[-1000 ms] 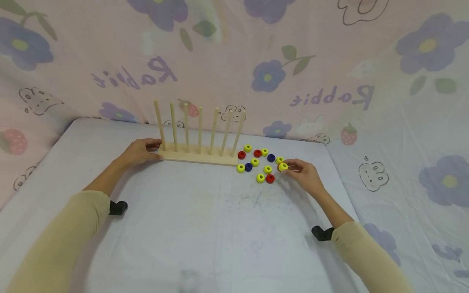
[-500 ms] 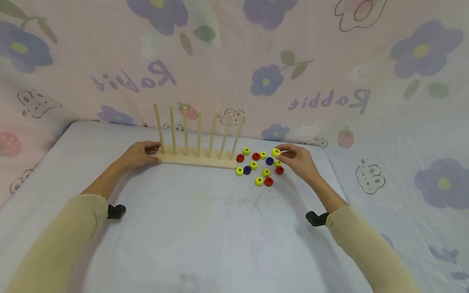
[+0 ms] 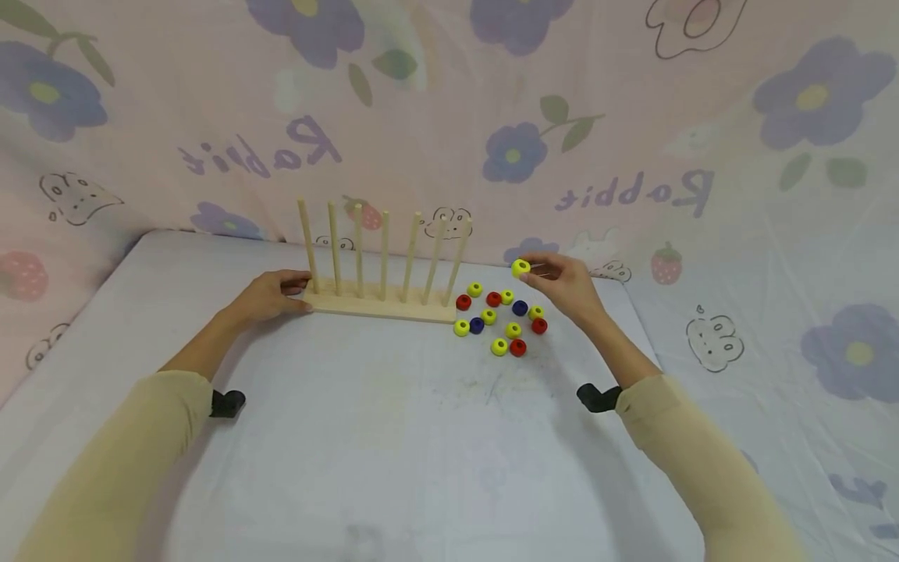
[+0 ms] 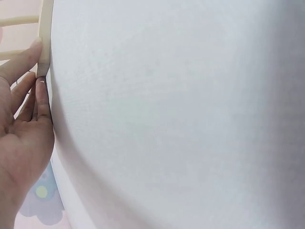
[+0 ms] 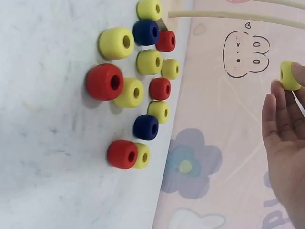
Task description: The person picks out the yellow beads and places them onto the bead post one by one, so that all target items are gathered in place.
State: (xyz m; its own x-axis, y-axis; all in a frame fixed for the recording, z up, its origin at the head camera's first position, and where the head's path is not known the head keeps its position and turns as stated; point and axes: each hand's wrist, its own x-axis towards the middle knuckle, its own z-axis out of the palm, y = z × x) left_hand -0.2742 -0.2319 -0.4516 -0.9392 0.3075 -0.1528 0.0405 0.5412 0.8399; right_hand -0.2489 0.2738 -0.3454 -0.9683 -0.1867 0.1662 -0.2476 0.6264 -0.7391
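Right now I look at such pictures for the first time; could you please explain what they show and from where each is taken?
No machine works here, only a person's left hand and right hand at a white table. The wide view comes from a camera worn on the head; the other two come from the left and right wrists. The black piece near each sleeve is probably a wrist camera.

The left hand grips the end of a wooden stand with seven bare pegs. The right hand pinches a yellow bead, raised above the table. Near the stand's other end lie thirteen more beads: seven yellow, four red, two dark blue.
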